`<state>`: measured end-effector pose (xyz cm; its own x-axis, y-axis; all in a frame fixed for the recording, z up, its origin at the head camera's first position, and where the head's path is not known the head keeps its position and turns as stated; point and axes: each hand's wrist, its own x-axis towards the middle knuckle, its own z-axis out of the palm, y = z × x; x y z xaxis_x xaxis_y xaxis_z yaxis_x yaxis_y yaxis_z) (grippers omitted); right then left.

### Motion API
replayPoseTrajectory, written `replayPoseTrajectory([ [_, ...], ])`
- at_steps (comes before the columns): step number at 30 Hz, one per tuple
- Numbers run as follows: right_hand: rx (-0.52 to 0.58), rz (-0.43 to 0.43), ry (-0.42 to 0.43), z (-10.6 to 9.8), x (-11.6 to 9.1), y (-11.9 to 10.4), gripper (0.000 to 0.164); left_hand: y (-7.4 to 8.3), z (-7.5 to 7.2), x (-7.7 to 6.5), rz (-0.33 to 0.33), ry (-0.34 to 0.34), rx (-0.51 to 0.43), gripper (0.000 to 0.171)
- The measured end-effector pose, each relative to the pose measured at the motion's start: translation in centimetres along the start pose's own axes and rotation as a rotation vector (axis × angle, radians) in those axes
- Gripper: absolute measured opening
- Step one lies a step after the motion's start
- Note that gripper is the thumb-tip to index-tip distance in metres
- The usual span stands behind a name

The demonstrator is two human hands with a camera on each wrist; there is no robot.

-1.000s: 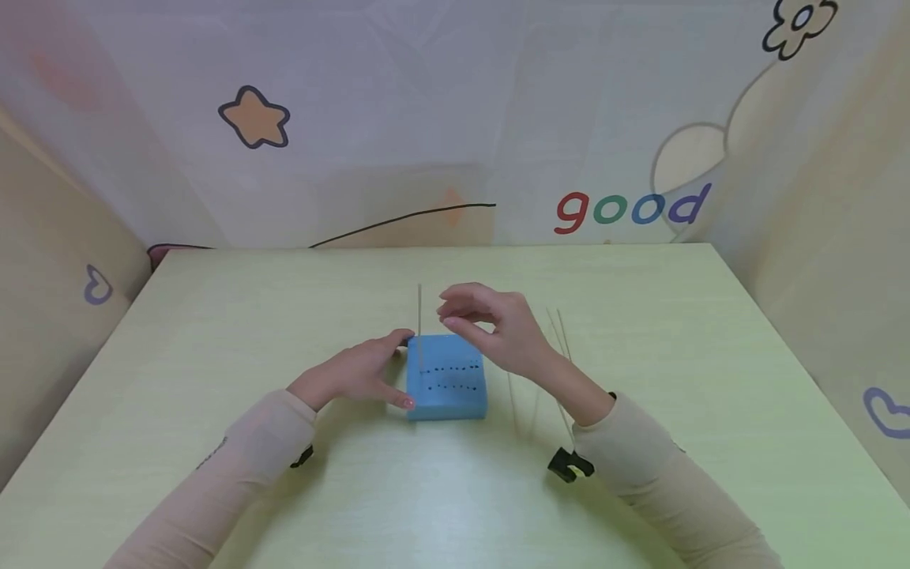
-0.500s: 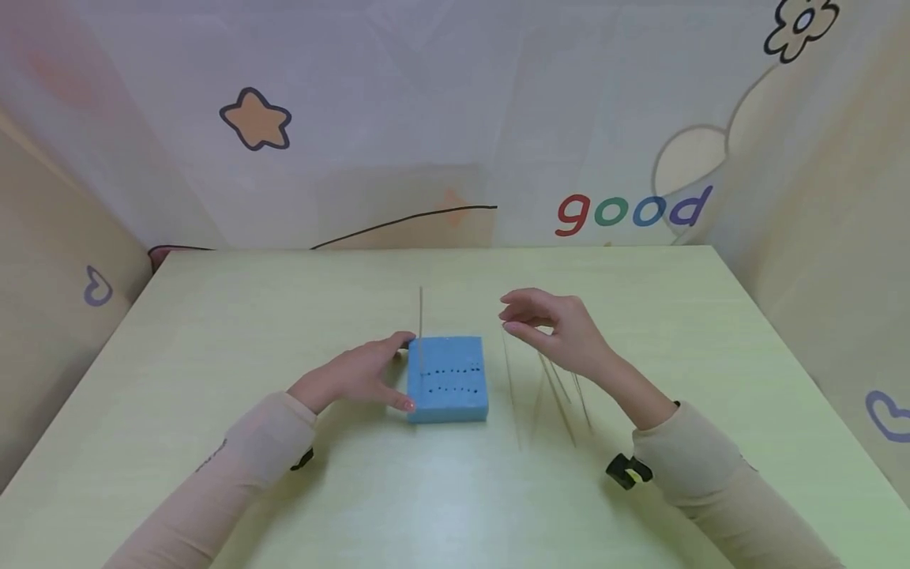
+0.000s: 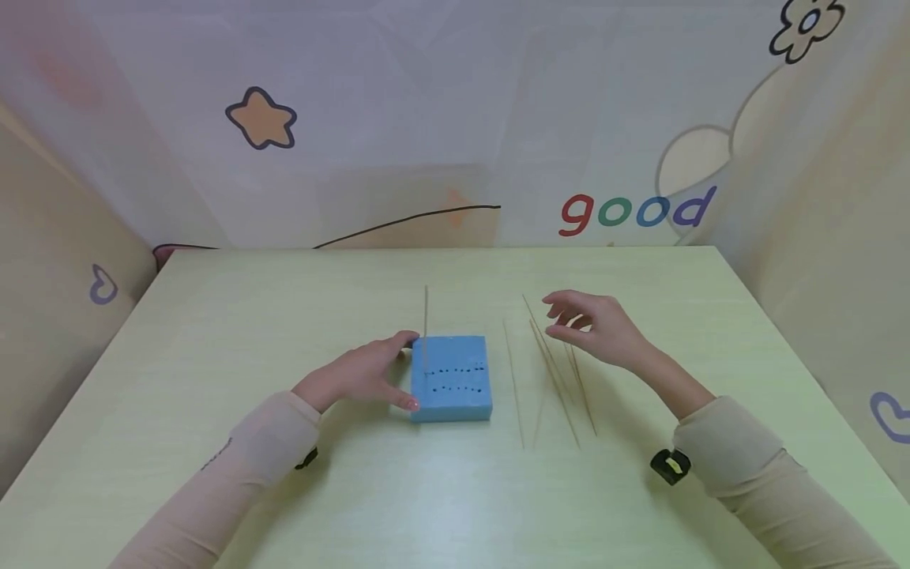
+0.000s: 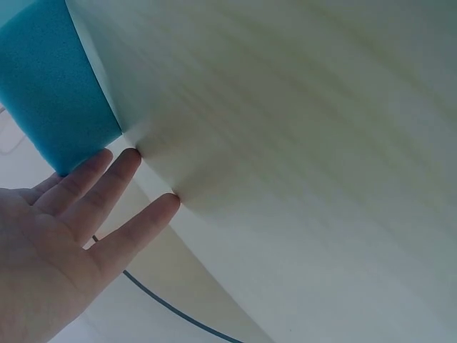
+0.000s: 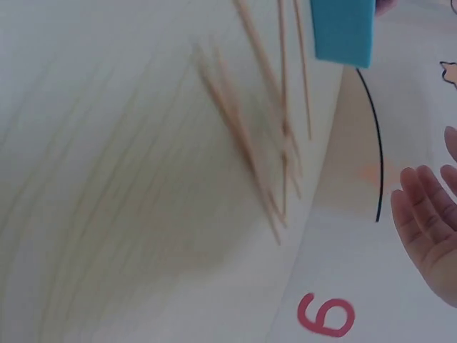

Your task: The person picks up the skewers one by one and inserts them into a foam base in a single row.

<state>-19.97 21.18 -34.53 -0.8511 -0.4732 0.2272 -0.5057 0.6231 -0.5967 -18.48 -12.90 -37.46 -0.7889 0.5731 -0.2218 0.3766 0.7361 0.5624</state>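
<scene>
My left hand point(image 3: 359, 375) holds the left side of a blue foam block point(image 3: 455, 353), thumb at its front corner and fingers at its back corner. In the left wrist view, several of that hand's fingers look straight, tips beside the foam. Two rows of small dark holes mark the block's top. One thin wooden stick point(image 3: 426, 312) stands upright in it near the left edge. My right hand point(image 3: 597, 328) hovers with loosely bent fingers, nothing seen between them. Below and left of it, several loose sticks point(image 3: 560, 393) lie crossing on the table.
A pale table point(image 3: 341, 490) carries everything. Behind it hangs a light cloth point(image 3: 398, 103) printed with a star, a flower and the word "good". More cloth closes off both sides. Each wrist wears a black strap; the right one point(image 3: 671, 466) shows best.
My right hand has moved rightward from beside the upright stick to above the loose sticks, uncovering more of them. The left hand and the block hold their place.
</scene>
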Motion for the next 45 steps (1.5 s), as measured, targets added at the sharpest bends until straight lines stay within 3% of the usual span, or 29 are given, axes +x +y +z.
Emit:
replayPoseTrajectory([
  [9, -0.029, 0.092, -0.086, -0.9, -0.3, 3.0, 0.053, 0.1, 0.0, 0.1, 0.006, 0.006, 0.009, 0.102],
  [16, -0.079, 0.188, -0.235, -1.4, -0.1, 4.7, 0.079, 0.0, 0.0, 0.2, 0.007, 0.004, 0.014, 0.102],
  [21, -0.106, 0.250, -0.296, -1.5, 0.1, 6.3, 0.089, -0.2, 0.1, 0.3, 0.013, 0.006, 0.014, 0.102],
  [29, -0.170, 0.275, -0.373, -1.2, 0.4, 8.4, 0.099, -0.2, 0.2, 0.3, -0.010, -0.003, 0.008, 0.103],
  [37, -0.197, 0.326, -0.437, -1.1, 0.6, 8.2, 0.102, 0.0, 0.1, 0.2, 0.000, -0.005, -0.004, 0.103],
  [45, -0.228, 0.314, -0.456, -0.9, 1.0, 8.2, 0.096, -0.1, 0.1, 0.1, -0.005, 0.001, 0.004, 0.103],
])
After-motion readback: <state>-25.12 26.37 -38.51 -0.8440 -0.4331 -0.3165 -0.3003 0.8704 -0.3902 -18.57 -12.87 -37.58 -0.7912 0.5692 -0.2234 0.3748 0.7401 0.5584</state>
